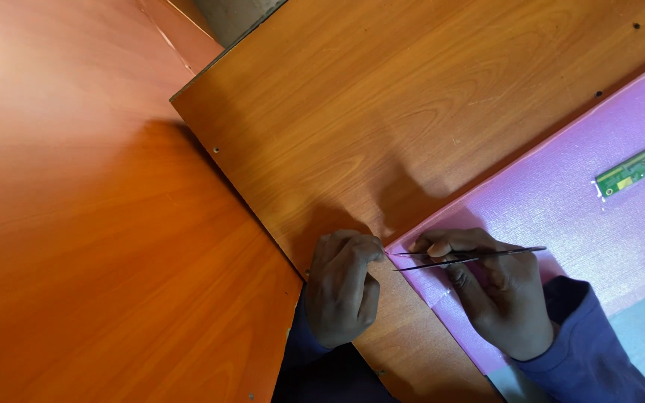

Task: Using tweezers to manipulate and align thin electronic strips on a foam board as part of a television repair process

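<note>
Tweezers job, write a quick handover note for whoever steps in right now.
Right hand: holds the tweezers, tips pointing left at the corner of the pink sheet.
Left hand: fist on the wooden panel, fingertips meeting the tweezer tips; anything pinched there is too small to see.
Green circuit strip: lies untouched further up the sheet.
Done: nothing visibly lifted or moved.
Left: whatever work goes on at the sheet's corner.
</note>
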